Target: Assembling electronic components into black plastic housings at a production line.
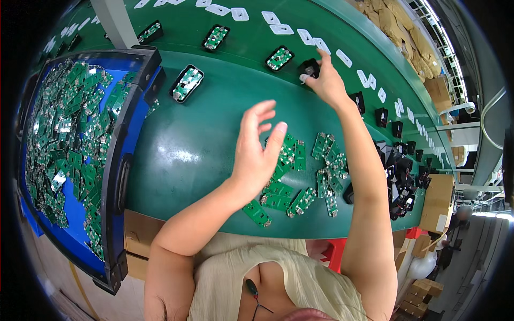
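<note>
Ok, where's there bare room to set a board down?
Widest: the table between the bin and your left hand. A smaller patch lies between that hand and your right forearm, beyond the loose boards. Crowded: those boards, and the heap of black cases at right.

Boards bin at the left end of the bench, one board-filled housing right of it, loose boards near middle by the left hand, housing heap further right, carton past that. Belt behind the bench: more board-filled housings on it, right hand at another housing right of those, flat plates strung along the far side.
</note>
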The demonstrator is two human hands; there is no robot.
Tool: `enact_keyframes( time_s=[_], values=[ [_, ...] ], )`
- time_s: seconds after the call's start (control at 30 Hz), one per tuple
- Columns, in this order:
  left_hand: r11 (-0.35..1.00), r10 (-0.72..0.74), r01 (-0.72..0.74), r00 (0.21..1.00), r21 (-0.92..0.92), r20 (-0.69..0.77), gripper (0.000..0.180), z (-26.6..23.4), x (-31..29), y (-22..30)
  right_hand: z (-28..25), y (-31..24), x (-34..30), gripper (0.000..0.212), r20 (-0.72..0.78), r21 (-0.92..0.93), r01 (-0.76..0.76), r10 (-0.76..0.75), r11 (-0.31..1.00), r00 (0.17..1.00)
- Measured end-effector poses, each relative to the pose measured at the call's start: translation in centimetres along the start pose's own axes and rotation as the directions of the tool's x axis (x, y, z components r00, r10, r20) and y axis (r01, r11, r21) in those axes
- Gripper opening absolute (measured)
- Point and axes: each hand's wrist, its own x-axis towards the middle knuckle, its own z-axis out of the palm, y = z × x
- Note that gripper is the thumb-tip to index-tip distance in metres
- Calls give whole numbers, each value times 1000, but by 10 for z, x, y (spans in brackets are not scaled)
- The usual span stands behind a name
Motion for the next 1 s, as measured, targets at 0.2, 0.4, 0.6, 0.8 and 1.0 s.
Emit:
enact_keyframes(
  time_s=[0.2, 0.4, 0.6, 0.8, 1.0],
  values=[
    [950, -240, 242, 970, -199, 32, 52, -7, 13, 9, -34, -50, -90, 69, -13, 193, 640, -651, 743, 759],
    [799, -410, 461, 887, -385, 211, 33, -12, 18, 8, -42, -27, -125, 52, -255, -205, 426, -469, 881, 846],
    [649, -468, 513, 851, -562, 237, 35, -10, 14, 9, -21, -19, -177, 50, 127, -86, 416, -405, 905, 906],
    [481, -530, 613, 773, -626, 350, 33, -7, 9, 17, -1, -11, -189, 40, 5, 44, 332, -332, 942, 943],
    [420, -541, 665, 730, -617, 419, 29, -6, 8, 11, -9, -5, -187, 19, -125, -106, 212, -224, 972, 966]
  ],
)
